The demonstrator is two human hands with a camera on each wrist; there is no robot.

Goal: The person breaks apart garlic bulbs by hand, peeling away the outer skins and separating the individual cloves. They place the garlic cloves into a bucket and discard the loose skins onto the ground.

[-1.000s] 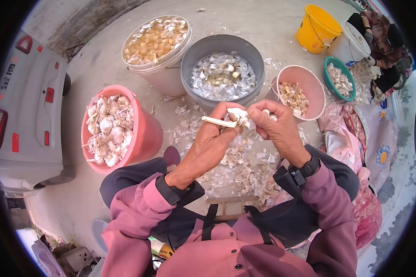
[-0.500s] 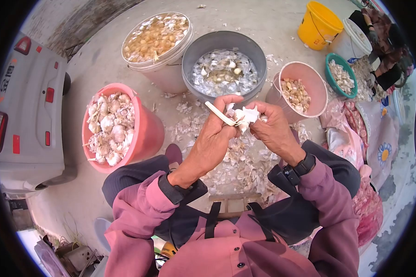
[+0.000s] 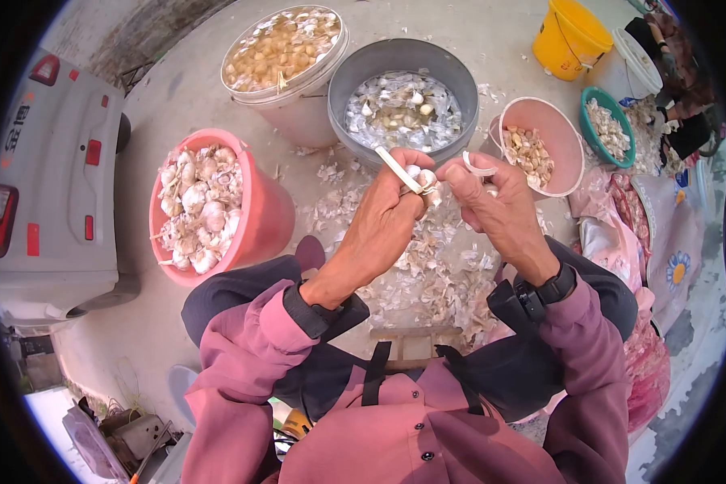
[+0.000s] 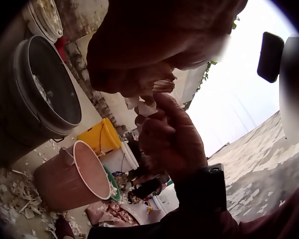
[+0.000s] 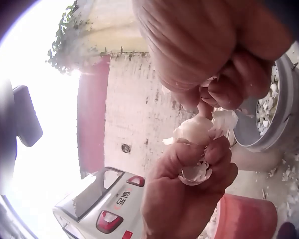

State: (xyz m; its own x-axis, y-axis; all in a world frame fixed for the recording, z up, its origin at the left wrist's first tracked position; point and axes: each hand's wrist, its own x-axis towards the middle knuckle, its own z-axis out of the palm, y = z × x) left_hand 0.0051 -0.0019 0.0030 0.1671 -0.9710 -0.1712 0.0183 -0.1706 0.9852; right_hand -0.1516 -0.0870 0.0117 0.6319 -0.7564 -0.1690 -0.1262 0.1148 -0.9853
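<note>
A partly peeled garlic bulb (image 3: 430,184) is held between the thumb and fingers of my left hand (image 3: 375,230), its pale cut stem (image 3: 398,169) sticking up toward the upper left. My right hand (image 3: 504,214) has its fingers curled close against the bulb's right side, and a curved strip of white garlic skin (image 3: 480,168) is caught in them. In the right wrist view a smooth clove (image 5: 195,130) shows above the left fingers, with loose papery skin (image 5: 224,122) beside it. The left hand covers most of the bulb in the left wrist view.
A pink bucket of garlic bulbs (image 3: 242,234) stands left, a white bucket of cloves in liquid (image 3: 298,93) and a grey tub (image 3: 460,60) ahead. A pink pail (image 3: 573,161) stands right. Skins (image 3: 427,282) litter the ground between the knees. A van (image 3: 52,202) is at far left.
White skin has come off the bulb, baring more of its cloves. My right fingers now have a curled strip. Both hands stay close together while the head view shifts slightly.
</note>
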